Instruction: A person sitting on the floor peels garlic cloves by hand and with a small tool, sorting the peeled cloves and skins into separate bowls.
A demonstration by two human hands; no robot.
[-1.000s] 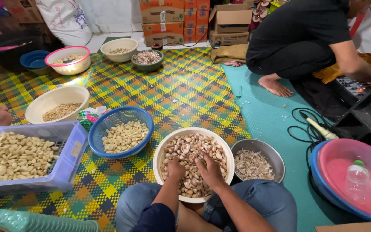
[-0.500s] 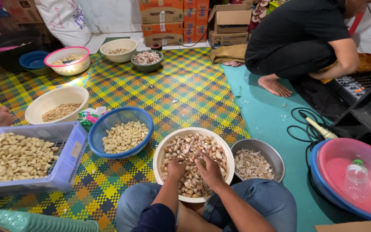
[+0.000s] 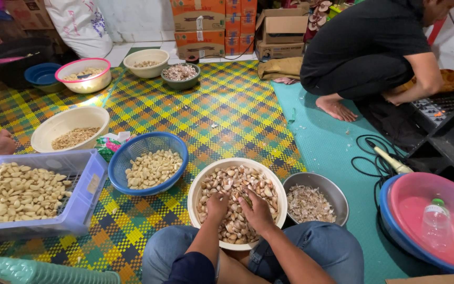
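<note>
A cream bowl full of unpeeled garlic cloves sits on the mat between my knees. My left hand and my right hand both rest in the cloves, fingers curled down into the pile; whether either one grips a clove is hidden. A steel bowl of garlic skins stands just right of them. To the left, a blue round basket holds peeled cloves.
A blue crate of peeled cloves lies at far left, a cream bowl behind it. More bowls stand at the back. A pink basin holds a plastic bottle. A person in black crouches at right, by cables.
My hands stay in the garlic bowl with only small finger shifts. The crouching person at right has leaned slightly.
</note>
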